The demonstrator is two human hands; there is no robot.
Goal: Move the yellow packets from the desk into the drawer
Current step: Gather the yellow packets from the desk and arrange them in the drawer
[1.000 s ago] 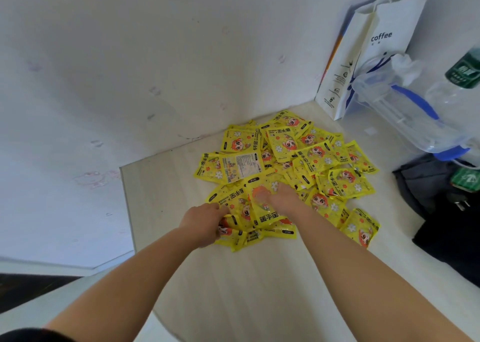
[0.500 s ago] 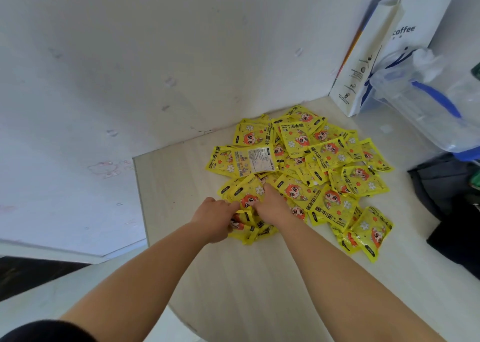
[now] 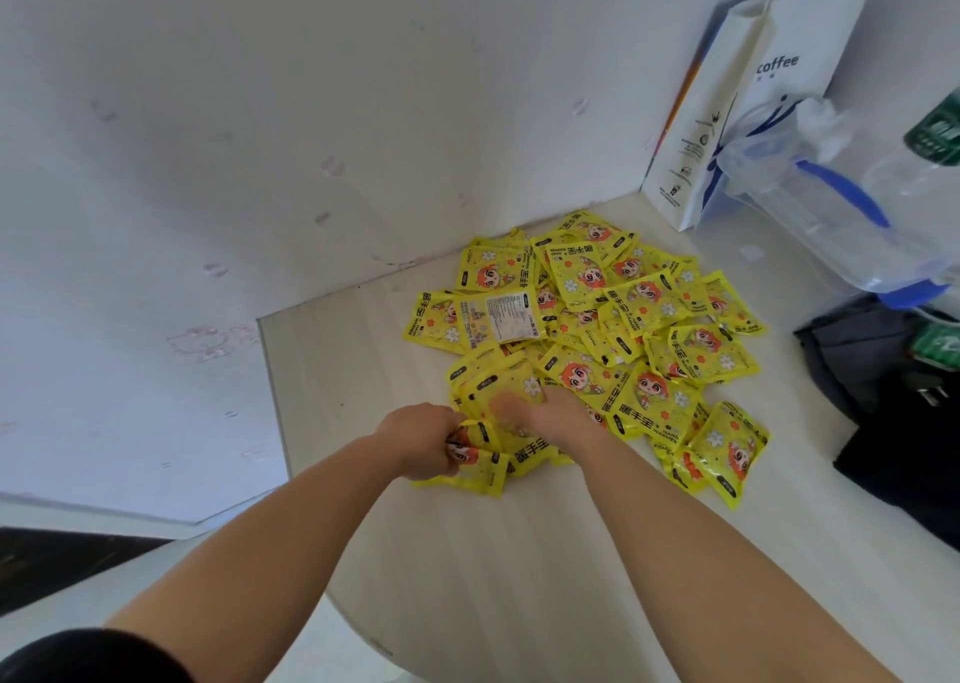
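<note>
Left hand (image 3: 421,441) grips a small bunch of yellow hand-warmer packets (image 3: 483,467) at the near-left edge of the pile. Its fingers are curled round them, and a few fan out onto the pale worktop (image 3: 467,578) beneath. The right hand (image 3: 553,417) lies just beside it on the next packets. It is smeared by motion, so I cannot tell whether it pinches one or only presses on it.

Compared with a second ago, the hands have drawn closer together at this same corner. The bunch under the left hand looks a little thicker, which suggests the right hand is feeding packets across one at a time. The main pile (image 3: 623,308) looks much as it did. It spreads from the hands towards the far wall, and one packet (image 3: 501,319) lies with its printed back upward.

By my reading the task has barely begun. Packets are being gathered, none has left the worktop, and no drawer is in view. The bunch looks slippery and loosely stacked, so a larger handful may slide apart when lifted.

At the far right stand a white paper coffee bag (image 3: 769,100) and a clear plastic container (image 3: 831,215) with a blue handle. Dark fabric (image 3: 883,396) lies nearer on the right, apart from the pile.
</note>
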